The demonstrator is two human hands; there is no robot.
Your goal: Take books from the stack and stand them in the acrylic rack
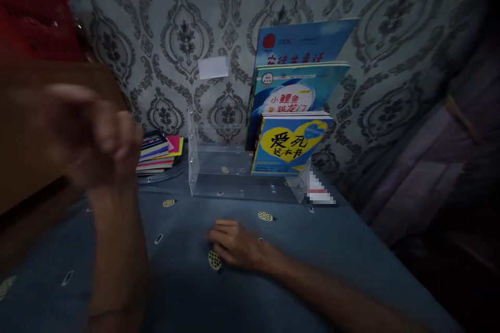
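My left hand (97,135) is raised at the left, smeared by motion, so its fingers are unclear. My right hand (238,244) rests on the blue patterned cloth with its fingers curled in, and nothing shows in it. Beyond it stands a clear acrylic book rack (219,184) with stepped tiers. Its right side holds upright books: a blue and yellow book (289,158) in front, a teal book (330,83) behind it, and a taller blue book (304,39) at the back. A pile of books (158,158) lies behind my left hand, partly hidden by it.
The cloth (183,250) covers the surface under the rack. At the left stands a brown box-like piece (23,130) with a red bag (35,15) above it. A white paper (213,67) is on the patterned wall (164,31). A pale curtain (425,140) hangs at the right.
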